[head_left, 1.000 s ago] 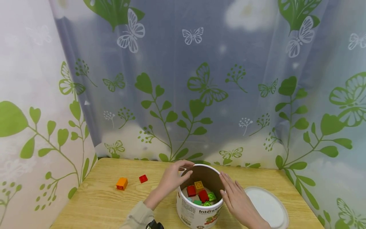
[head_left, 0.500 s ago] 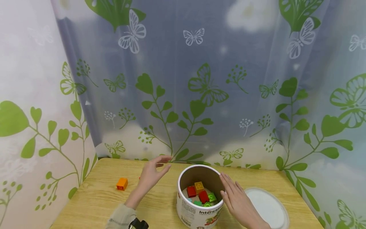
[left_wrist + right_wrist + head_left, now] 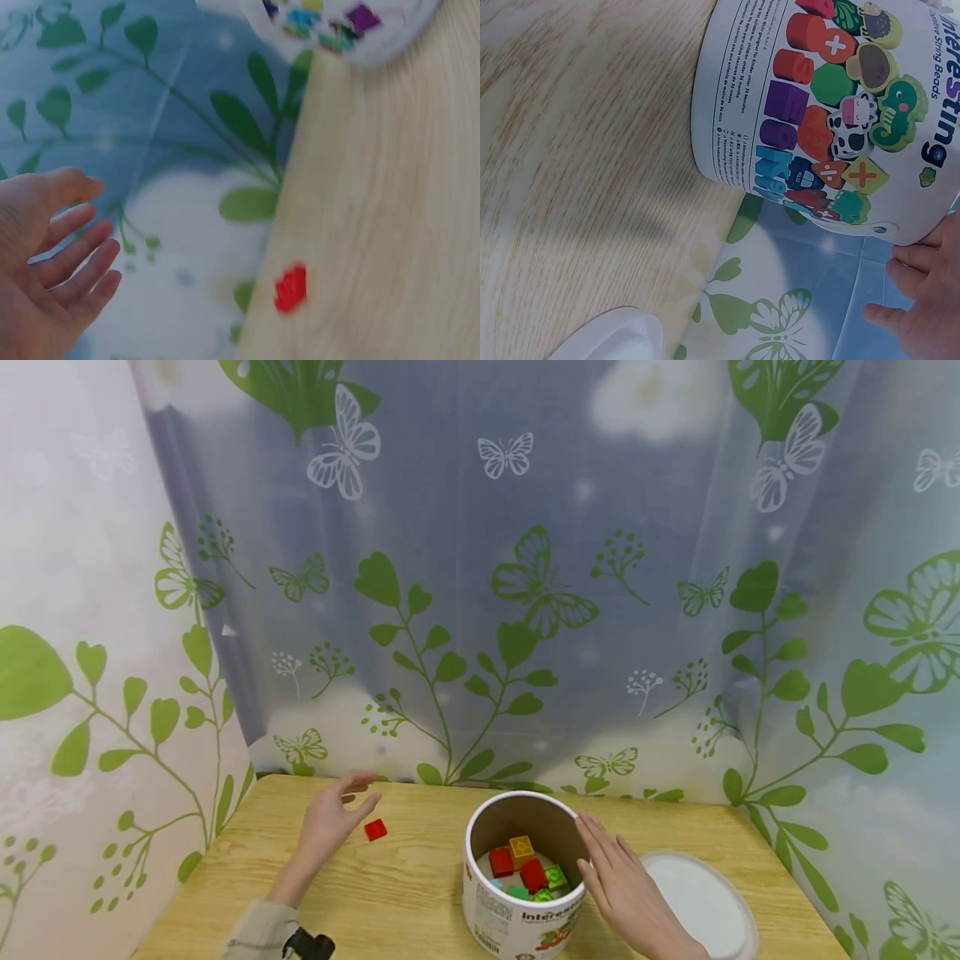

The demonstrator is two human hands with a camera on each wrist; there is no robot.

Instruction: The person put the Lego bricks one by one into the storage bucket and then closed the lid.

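My left hand [image 3: 330, 822] hovers over the left side of the table, its fingers spread and nothing between them. A small red building brick [image 3: 376, 830] lies on the wood just to its right; the left wrist view shows this red brick [image 3: 290, 288] blurred. With fairly straight fingers, my right hand [image 3: 626, 889] rests against the right side of a white printed bucket [image 3: 498, 917]. Inside the bucket are several building bricks, among them an orange brick [image 3: 521, 847], a red brick [image 3: 534, 875] and a green brick [image 3: 556, 877]. The right wrist view shows fingers touching the bucket near its rim.
A round white lid [image 3: 705, 906] lies on the table to the right of the bucket, partly behind my right hand. The wooden table [image 3: 405, 902] ends at a patterned curtain [image 3: 465, 652] along its back edge.
My left hand has moved left from above the bucket's rim, past the red brick. It now hides the orange brick that lay on the table. The right hand and bucket have stayed put.
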